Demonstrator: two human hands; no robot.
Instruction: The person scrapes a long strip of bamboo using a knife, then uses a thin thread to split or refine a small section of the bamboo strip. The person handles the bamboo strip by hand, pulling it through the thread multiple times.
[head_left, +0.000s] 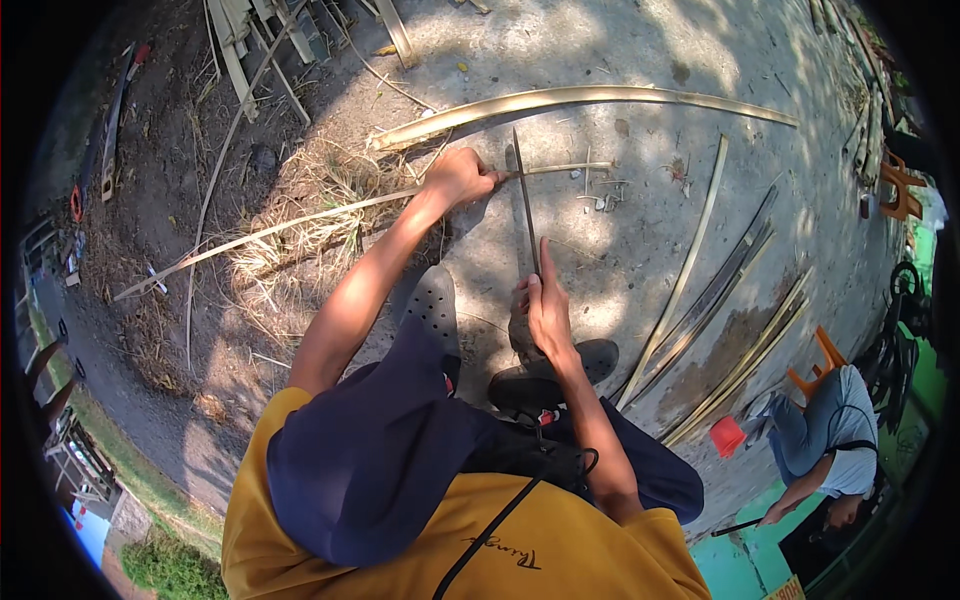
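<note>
My left hand [460,177] is closed round a thin bamboo strip [330,215], which runs from the far lower left to a short end right of the fist. In my right hand [547,308] is a long, narrow knife [526,205], its blade pointing away from me and my index finger stretched along it. The blade crosses the strip just right of my left fist; whether it touches is too fine to tell. The knife's handle is hidden in my palm. Beyond both hands a wider bamboo slat [590,95] lies across the ground.
More bamboo strips [690,260] lie on the concrete at right, beside a dark bundle [735,275]. Dry grass [330,215] spreads at left, near a saw [110,150]. Another person [835,440] sits at lower right by a red container [727,436]. An orange chair [900,190] stands at far right.
</note>
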